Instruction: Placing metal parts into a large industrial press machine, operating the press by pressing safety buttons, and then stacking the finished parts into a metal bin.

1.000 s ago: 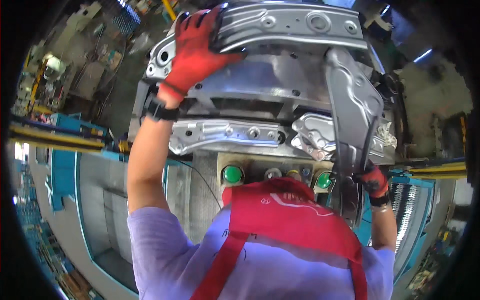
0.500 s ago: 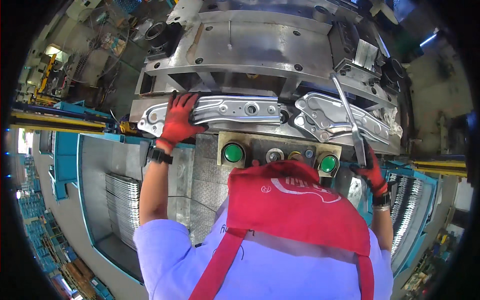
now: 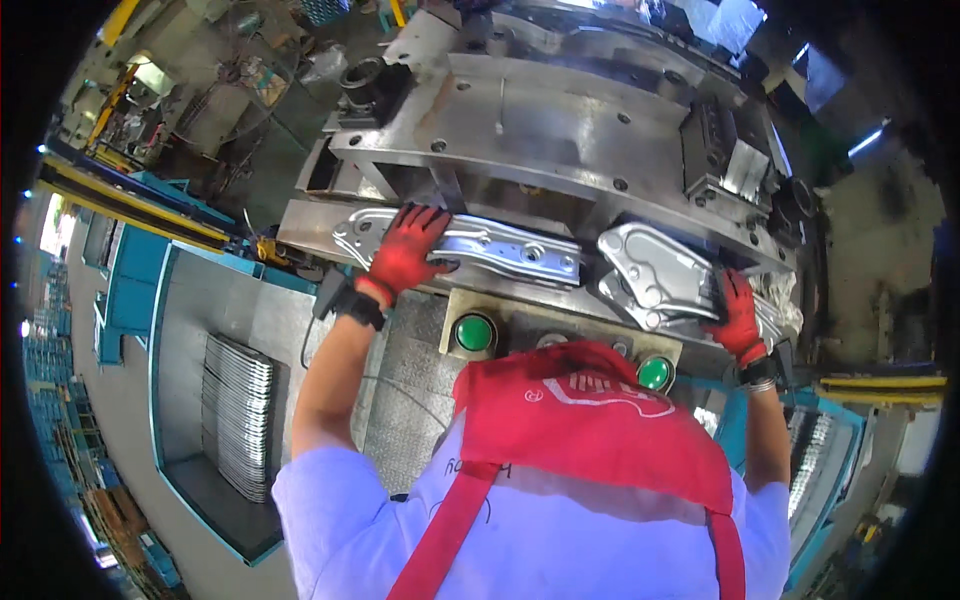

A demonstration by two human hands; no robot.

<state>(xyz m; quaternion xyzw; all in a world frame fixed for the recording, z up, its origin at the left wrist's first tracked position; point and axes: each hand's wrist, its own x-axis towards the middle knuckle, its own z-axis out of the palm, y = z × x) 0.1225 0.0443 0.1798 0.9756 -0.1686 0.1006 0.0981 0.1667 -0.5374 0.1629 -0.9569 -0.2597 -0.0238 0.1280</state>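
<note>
A long, silvery stamped metal bracket (image 3: pixel 510 252) lies on the ledge along the front of a steel press die. My left hand (image 3: pixel 408 250), in a red glove with dark fingertips, closes across its left half, thumb at the near edge. To the right sit overlapping stamped brackets (image 3: pixel 645 268) with wide, rounded left ends, slanting down to the right. Around their right part my right hand (image 3: pixel 738 318) is closed, also gloved in red. Its fingertips are partly lost against the dark edge there.
The steel die (image 3: pixel 540 125) rises beyond the ledge. A control box with two green push buttons (image 3: pixel 474 333) stands between me and the ledge. At lower left, a blue-edged bin (image 3: pixel 160 400) holds a row of stacked metal parts (image 3: pixel 237 415); another bin (image 3: pixel 825 490) is at right.
My right hand has moved up onto the right-hand brackets, and the long metal bar-like tool it held no longer shows. The view has turned; my left hand stays on the long bracket.
</note>
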